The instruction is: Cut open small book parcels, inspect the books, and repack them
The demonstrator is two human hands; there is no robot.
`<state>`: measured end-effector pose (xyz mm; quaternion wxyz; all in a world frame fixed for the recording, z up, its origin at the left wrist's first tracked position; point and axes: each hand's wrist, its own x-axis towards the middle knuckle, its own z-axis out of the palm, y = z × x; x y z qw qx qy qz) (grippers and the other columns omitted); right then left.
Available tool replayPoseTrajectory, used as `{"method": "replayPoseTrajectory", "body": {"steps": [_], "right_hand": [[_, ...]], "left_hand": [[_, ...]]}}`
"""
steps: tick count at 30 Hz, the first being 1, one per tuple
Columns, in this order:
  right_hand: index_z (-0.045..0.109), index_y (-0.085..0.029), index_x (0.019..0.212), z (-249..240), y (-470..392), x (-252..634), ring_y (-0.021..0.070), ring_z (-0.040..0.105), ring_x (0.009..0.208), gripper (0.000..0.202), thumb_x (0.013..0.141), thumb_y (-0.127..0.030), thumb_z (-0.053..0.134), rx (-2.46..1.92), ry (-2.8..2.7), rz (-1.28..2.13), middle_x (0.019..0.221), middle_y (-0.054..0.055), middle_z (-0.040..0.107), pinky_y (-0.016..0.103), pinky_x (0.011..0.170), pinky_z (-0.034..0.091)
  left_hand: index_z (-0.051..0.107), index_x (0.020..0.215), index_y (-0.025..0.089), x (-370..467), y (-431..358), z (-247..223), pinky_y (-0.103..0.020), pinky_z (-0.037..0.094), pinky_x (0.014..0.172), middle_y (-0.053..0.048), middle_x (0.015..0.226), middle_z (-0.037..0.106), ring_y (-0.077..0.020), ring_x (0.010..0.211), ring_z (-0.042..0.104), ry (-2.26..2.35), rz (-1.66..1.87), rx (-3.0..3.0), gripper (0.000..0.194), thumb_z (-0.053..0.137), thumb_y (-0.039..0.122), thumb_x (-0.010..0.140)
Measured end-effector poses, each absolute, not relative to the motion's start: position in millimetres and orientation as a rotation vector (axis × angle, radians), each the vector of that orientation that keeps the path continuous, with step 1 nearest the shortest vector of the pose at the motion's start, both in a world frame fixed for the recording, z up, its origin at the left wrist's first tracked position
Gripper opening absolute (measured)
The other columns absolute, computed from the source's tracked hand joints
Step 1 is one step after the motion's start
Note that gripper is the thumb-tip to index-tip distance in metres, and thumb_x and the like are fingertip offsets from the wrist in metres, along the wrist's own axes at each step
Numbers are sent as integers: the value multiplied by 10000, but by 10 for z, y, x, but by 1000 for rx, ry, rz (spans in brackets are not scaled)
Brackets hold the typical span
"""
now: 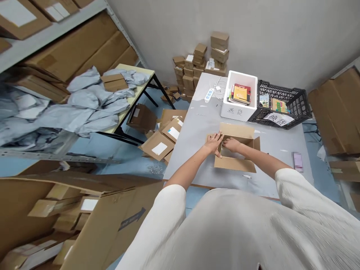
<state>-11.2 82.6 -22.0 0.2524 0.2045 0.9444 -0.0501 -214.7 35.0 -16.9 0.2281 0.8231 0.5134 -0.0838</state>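
An open cardboard box (235, 163) lies on the grey table (197, 131), its flaps folded outward. My left hand (214, 143) rests on the box's left end, fingers spread over the edge and the left flap. My right hand (231, 144) reaches inside the box near that same end; its fingers are bent and partly hidden, and whether they hold anything is unclear.
Behind the box stand a white foam box (236, 113) with books and a black crate (295, 108). A power strip (209, 95) lies at the back left. Cartons (159, 146) crowd the floor left of the table.
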Motion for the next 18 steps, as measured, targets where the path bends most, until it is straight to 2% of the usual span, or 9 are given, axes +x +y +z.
{"method": "replayPoseTrajectory", "body": {"steps": [5,8,13,18], "right_hand": [[724,-219,1401,-817,836,-242,343,655,1327,497,909,-154,721,588,2473,-119,1441,176,711,442,1052,526],[711,-242,1419,-1052,840,-159,338,675,1290,514,907,-197,718,558,2549,-116,1444,174,706,447,1034,544],[625,-233,1519,-1203,807,-32,317,668,1241,637,892,-148,701,460,2613,-40,1495,172,674,421,1012,526],[658,-223,1447,-1203,769,-76,299,655,1234,522,931,-146,670,434,2628,-35,1472,164,685,408,1006,508]], "left_hand": [[1,1804,201,-2154,298,-194,-655,229,1286,-236,1854,-103,-535,1678,83,1425,-194,2267,1701,898,883,530],[9,1804,199,-2167,282,-201,-657,235,1281,-240,1855,-87,-535,1676,91,1407,-179,2277,1689,901,873,537],[50,1803,182,-2181,261,-187,-650,234,1283,-257,1853,-57,-521,1671,121,1416,-187,2289,1657,902,863,556],[47,1804,191,-2181,242,-179,-645,241,1277,-255,1854,-58,-527,1665,126,1425,-213,2303,1681,909,874,533]]}}
